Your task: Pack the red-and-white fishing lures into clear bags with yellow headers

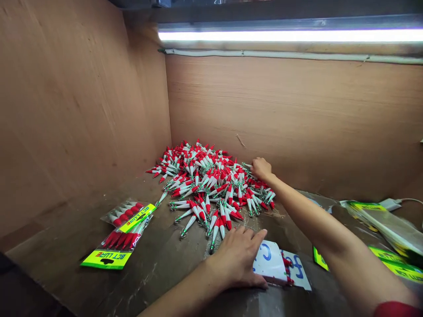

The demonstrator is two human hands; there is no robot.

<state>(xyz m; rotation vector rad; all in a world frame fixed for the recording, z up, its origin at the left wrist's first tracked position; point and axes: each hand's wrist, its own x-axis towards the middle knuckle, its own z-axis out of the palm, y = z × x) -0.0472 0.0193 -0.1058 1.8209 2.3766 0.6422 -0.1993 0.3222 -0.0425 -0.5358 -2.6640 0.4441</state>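
Note:
A large heap of red-and-white squid jigs (205,171) with greenish hook crowns lies against the back corner. At its right rear edge, my right hand (261,168) has its fingers closed on a squid jig (246,165), mostly covered by the fingers. In front of the heap, my left hand (235,255) spans the left end of a white card block (272,262) with blue lettering, thumb at its lower edge and a finger along its upper edge. Red tips (288,266) protrude from the block's right end. Another lettered white card (299,270) lies partly beneath it.
Two filled lure packs with yellow-green headers (104,259) lie at the left. Clear bags with yellow-green headers (385,224) and a white plug with a cable (391,204) are at the right. Plywood walls (291,114) enclose the left and back beneath a tube light (291,35).

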